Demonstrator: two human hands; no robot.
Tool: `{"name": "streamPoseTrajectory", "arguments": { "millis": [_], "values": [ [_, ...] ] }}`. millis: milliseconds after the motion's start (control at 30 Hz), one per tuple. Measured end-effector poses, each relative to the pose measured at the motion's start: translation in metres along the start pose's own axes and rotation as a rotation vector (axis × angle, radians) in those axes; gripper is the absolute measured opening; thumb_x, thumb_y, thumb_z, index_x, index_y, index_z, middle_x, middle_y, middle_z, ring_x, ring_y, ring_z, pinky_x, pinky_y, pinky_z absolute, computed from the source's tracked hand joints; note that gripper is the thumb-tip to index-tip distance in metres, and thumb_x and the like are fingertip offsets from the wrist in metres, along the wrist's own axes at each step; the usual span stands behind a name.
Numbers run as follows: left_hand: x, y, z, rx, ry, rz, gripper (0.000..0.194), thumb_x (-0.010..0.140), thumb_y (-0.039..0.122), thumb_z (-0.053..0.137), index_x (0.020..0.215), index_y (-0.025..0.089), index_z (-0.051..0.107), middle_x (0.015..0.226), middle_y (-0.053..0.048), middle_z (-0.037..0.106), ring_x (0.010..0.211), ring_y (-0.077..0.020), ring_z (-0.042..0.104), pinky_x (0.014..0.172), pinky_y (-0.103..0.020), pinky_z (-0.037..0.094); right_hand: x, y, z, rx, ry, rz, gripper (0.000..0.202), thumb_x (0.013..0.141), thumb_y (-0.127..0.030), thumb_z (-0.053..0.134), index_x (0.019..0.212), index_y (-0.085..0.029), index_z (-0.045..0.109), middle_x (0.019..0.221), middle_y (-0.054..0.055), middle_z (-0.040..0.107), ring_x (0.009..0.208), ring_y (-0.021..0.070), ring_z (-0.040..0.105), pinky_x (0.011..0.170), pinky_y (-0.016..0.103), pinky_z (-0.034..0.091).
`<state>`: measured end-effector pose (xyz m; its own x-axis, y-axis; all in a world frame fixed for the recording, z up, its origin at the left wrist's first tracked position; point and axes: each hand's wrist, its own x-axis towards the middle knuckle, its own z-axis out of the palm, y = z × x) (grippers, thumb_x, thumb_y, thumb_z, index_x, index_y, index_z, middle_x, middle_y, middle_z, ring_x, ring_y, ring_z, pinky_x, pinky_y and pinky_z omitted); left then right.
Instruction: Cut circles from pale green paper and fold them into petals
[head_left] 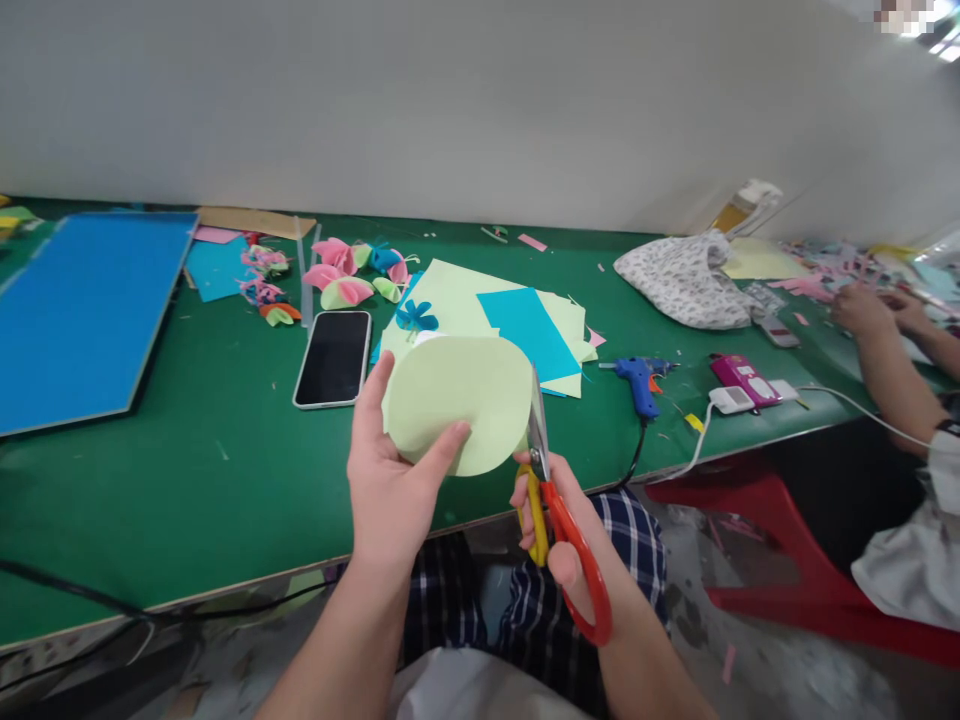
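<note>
My left hand [401, 460] pinches a pale green rounded paper piece [465, 390], its thumb on top and the other fingers mostly hidden underneath. In my right hand [566, 530] are scissors [541, 445] with one red and one yellow handle, fingers through the loops. Their blades stand along the right edge of the paper. Behind the held piece lie pale green sheets [450, 295] with a blue sheet [529, 330] on top. A blue paper flower [417, 316] rests on their left part.
A phone [333, 358] and pink and green paper petals [341, 275] lie to the left, beyond them a large blue board [82, 310]. Rightward are a blue glue gun [639, 380], a magenta power bank [744, 382], a patterned cloth [682, 280] and another person's hands [874, 305].
</note>
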<state>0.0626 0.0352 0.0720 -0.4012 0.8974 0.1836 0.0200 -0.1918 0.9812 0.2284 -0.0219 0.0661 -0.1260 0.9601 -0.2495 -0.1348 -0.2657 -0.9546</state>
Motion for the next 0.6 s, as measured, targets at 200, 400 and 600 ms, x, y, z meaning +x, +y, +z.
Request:
{"name": "streamPoseTrajectory", "arguments": {
  "millis": [200,400,600],
  "values": [
    [-0.005,0.006,-0.004,0.124,-0.043,0.017,0.084,0.069,0.027,0.086,0.144,0.037,0.049,0.154,-0.005,0.045,0.125,-0.0305,0.059,0.091,-0.033,0.059,-0.004,-0.015,0.007,-0.107,0.037,-0.081,0.108,0.046,-0.092,0.062,0.131,-0.026,0.05,0.105,0.005,0.057,0.077,0.0195,0.05,0.074,0.034,0.046],
    [-0.007,0.008,-0.005,0.108,-0.068,-0.063,0.085,0.068,0.029,0.086,0.143,0.038,0.048,0.15,-0.006,0.048,0.127,-0.0332,0.057,0.098,-0.042,0.056,-0.001,-0.015,0.009,-0.132,0.045,-0.098,0.102,0.053,-0.093,0.057,0.128,-0.025,0.051,0.101,0.004,0.056,0.075,0.0191,0.05,0.074,0.033,0.044],
    [-0.006,0.006,-0.004,0.089,-0.065,-0.064,0.086,0.069,0.028,0.086,0.145,0.038,0.047,0.149,-0.006,0.05,0.129,-0.0338,0.055,0.103,-0.046,0.052,0.0,-0.016,0.011,-0.087,0.048,-0.077,0.102,0.051,-0.092,0.06,0.127,-0.025,0.049,0.098,0.002,0.053,0.072,0.0175,0.046,0.068,0.032,0.042]
  ]
}}
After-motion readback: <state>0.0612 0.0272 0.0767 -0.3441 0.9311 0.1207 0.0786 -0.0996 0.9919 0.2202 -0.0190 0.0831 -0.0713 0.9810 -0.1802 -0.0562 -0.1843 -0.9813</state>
